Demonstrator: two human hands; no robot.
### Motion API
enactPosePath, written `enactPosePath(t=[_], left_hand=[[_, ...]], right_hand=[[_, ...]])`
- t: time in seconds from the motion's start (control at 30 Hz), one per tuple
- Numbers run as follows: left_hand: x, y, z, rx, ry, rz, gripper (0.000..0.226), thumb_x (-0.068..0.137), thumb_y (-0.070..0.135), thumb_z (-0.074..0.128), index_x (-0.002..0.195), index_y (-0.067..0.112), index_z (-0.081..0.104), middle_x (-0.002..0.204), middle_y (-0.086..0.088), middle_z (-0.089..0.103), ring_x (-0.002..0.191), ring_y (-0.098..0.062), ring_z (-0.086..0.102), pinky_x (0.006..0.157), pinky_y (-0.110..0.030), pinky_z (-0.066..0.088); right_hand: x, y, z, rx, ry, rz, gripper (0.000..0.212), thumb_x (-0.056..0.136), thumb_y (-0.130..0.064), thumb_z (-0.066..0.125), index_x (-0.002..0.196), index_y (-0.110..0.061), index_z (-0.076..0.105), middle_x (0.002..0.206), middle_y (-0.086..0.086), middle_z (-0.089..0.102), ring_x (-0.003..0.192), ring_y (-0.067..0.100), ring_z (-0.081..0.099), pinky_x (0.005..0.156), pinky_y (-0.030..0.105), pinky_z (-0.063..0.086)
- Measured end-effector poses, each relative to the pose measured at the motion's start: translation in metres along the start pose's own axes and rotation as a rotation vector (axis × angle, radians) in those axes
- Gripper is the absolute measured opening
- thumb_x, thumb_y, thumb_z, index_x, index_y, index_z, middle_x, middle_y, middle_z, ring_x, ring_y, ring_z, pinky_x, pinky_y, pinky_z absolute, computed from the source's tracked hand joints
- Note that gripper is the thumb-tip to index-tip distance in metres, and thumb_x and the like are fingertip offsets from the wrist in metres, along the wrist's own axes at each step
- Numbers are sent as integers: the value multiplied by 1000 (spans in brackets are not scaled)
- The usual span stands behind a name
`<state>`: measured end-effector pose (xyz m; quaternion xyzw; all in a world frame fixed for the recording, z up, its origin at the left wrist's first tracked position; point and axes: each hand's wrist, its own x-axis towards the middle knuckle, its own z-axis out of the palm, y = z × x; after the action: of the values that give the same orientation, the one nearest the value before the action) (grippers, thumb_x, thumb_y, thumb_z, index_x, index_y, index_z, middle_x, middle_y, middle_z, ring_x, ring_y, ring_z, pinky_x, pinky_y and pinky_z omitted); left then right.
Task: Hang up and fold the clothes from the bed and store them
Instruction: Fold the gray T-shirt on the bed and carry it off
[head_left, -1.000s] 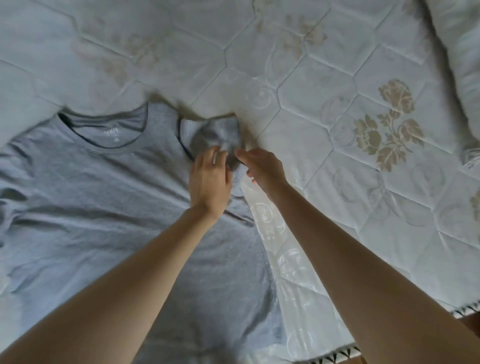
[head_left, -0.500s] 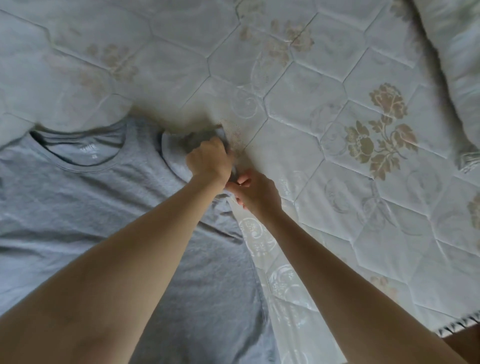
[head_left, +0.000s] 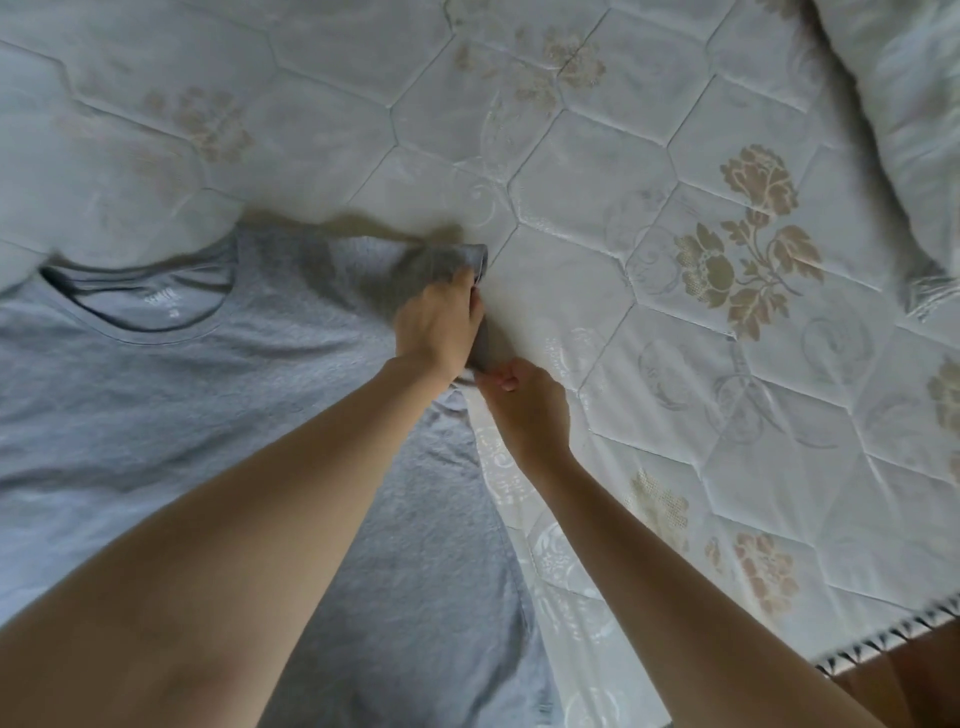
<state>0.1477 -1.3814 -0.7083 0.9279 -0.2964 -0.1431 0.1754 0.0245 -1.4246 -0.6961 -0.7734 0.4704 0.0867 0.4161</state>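
A: Where do we stand with the grey short-sleeved cotton T-shirt (head_left: 171, 415)?

B: We have it lying flat, neck opening away from us, on the white quilted mattress with gold flower print (head_left: 597, 218). Our hands are close together at its right shoulder. Our left hand (head_left: 439, 319) has its fingers curled round the bunched right sleeve (head_left: 441, 262), and our right hand (head_left: 524, 410) pinches the sleeve's lower edge just beside it.

A: So is the folding under way?

B: Barely, we'd say. We judge we're straightening or tucking that one sleeve; the body shows no fold yet.

A: And what's left for us?

B: Nearly everything: finishing this fold, then storing it. We can't see any hanger, wardrobe or other clothes from here, only a white pillow (head_left: 904, 119) at the far right.
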Motion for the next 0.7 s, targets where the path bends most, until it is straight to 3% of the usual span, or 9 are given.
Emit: enactPosePath(t=[0.07, 0.17, 0.23, 0.33, 0.4, 0.5, 0.6, 0.7], left_hand=[[1, 3, 4, 47, -22, -2, 29, 104, 27, 38, 113, 5, 55, 98, -14, 66, 86, -33, 64, 60, -34, 35], [6, 13, 5, 115, -38, -50, 41, 101, 35, 42, 121, 0, 50, 107, -17, 65, 95, -37, 64, 61, -36, 36], [11, 19, 4, 130, -44, -107, 43, 98, 33, 45, 121, -3, 46, 110, -20, 64, 99, -40, 63, 62, -37, 36], [16, 20, 5, 96, -40, -159, 40, 96, 26, 52, 120, -5, 47, 113, -22, 62, 101, -40, 62, 65, -34, 36], [17, 20, 6, 83, -38, -179, 38, 95, 23, 54, 120, -5, 49, 113, -21, 62, 102, -37, 62, 67, -33, 39], [18, 21, 3, 56, -53, -202, 36, 96, 22, 54, 122, -3, 52, 117, -20, 61, 105, -35, 62, 76, -35, 47], [19, 18, -1, -106, 7, -262, 27, 96, 19, 52, 112, -1, 57, 107, -17, 64, 98, -34, 62, 73, -34, 42], [10, 11, -8, -370, 105, -297, 14, 94, 18, 53, 92, 4, 54, 85, -10, 58, 77, -26, 54, 66, -27, 34]], right_hand=[[-1, 9, 4, 17, 19, 40, 19, 88, -26, 52, 78, -15, 65, 73, 1, 68, 74, 23, 64, 65, 34, 49], [-3, 4, 9, 90, 54, 92, 32, 91, -43, 52, 80, -15, 64, 71, 1, 69, 72, 22, 66, 70, 38, 54], [-6, -5, 9, 112, 50, 108, 42, 89, -55, 54, 75, -16, 64, 68, -1, 68, 69, 19, 65, 67, 34, 51], [-11, -20, 10, 78, 4, 136, 39, 88, -50, 58, 66, -18, 56, 64, -3, 59, 67, 22, 56, 59, 31, 38], [-14, -28, 18, 68, -7, 166, 25, 87, -41, 58, 83, -17, 59, 78, -2, 63, 77, 24, 59, 65, 29, 38], [-16, -35, 32, 145, 62, 180, 35, 84, -35, 62, 114, -17, 61, 108, 0, 67, 102, 24, 61, 75, 32, 45], [-14, -39, 42, 214, 145, 165, 38, 81, -29, 65, 115, -14, 61, 116, 2, 63, 108, 23, 55, 86, 39, 49], [-9, -38, 50, 211, 196, 150, 32, 79, -30, 65, 105, -12, 63, 108, 3, 64, 102, 25, 56, 85, 45, 50]])
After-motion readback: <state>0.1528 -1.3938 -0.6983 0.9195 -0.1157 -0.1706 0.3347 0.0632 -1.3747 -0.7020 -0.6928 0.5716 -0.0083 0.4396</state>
